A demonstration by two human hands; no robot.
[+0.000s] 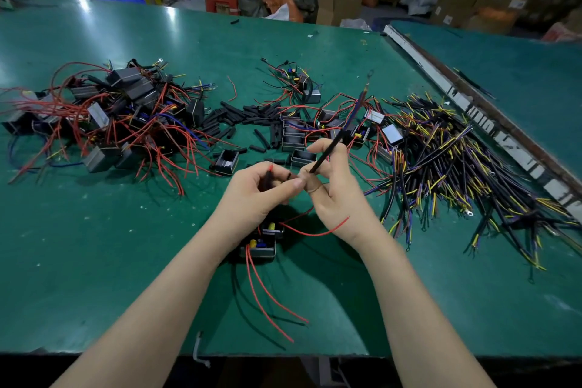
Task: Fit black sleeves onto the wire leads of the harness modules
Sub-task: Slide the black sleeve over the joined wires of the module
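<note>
My left hand (259, 190) pinches a short black sleeve (268, 181) with a red wire tip showing at its top. My right hand (333, 189) holds a long black-sheathed cable (330, 149) that slants up to the right. Under both hands a harness module (259, 244) lies on the green table (110, 246), its red leads (271, 296) trailing toward me. Loose black sleeves (245, 118) are scattered in the table's middle.
A heap of modules with red wires (104, 113) fills the left side. More modules (302, 132) sit behind my hands. A big bundle of black, yellow and blue cables (456, 161) spreads on the right beside a metal rail (472, 104). Boxes and crates stand beyond the table.
</note>
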